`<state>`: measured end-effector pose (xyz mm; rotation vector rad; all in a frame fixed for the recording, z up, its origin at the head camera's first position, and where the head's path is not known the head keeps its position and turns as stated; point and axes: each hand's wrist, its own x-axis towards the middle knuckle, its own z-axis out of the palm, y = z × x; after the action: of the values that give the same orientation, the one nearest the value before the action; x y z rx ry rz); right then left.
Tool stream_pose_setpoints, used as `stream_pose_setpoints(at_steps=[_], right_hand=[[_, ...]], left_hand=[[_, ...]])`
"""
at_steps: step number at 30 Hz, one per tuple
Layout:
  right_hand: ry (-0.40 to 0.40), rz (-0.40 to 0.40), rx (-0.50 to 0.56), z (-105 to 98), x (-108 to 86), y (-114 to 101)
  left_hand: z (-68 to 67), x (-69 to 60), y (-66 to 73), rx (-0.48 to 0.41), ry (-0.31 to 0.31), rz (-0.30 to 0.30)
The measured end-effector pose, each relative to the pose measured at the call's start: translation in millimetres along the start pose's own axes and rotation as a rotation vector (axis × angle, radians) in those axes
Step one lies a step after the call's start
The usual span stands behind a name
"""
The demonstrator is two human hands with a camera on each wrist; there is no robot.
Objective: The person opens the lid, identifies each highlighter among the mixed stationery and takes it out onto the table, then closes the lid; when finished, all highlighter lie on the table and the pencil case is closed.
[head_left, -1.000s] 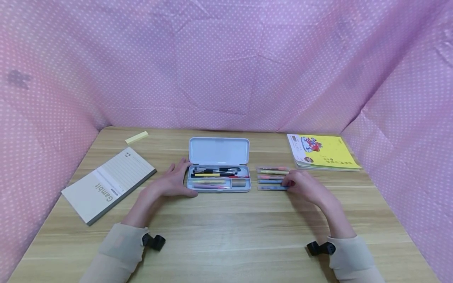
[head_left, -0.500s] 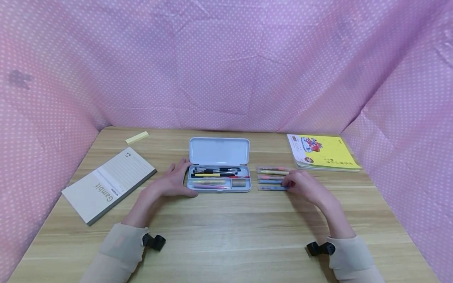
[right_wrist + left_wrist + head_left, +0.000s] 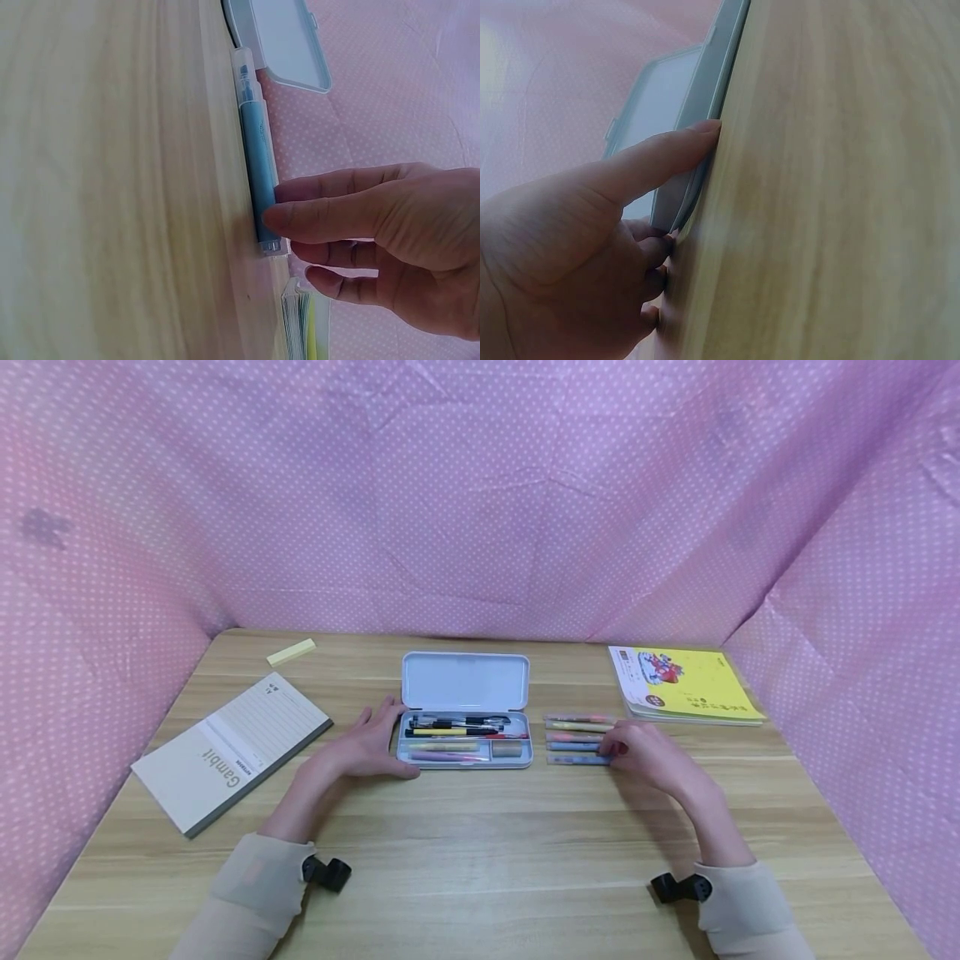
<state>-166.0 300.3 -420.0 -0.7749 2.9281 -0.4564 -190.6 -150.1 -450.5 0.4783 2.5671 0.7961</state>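
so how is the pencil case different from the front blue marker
The pencil case is a broad, pale box; the blue marker is slim, with a clear cap. The pencil case stands open; the blue marker is capped. The left hand touches the pencil case, the right hand the blue marker. Both rest on the table.

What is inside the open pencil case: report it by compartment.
Case, far side: black-and-clear pens, a yellow-and-black pen, something red. Near left: a yellowish pen, a purplish pen. Near right: a tan block. Whatever lies beneath these is covered.
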Motion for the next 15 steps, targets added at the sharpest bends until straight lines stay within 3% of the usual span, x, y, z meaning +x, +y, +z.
stream_pose_setpoints(at_steps=[8,15], right_hand=[[0.062,0.035,0.015,1,5.0,-7],[0.183,-0.065,0.052,10,28.5,-43]], left_hand=[[0.3,-1.8,1.9,-0.003,0.003,-0.002],[-0.7,-3.5,2.1,-0.009,0.0,-0.01]])
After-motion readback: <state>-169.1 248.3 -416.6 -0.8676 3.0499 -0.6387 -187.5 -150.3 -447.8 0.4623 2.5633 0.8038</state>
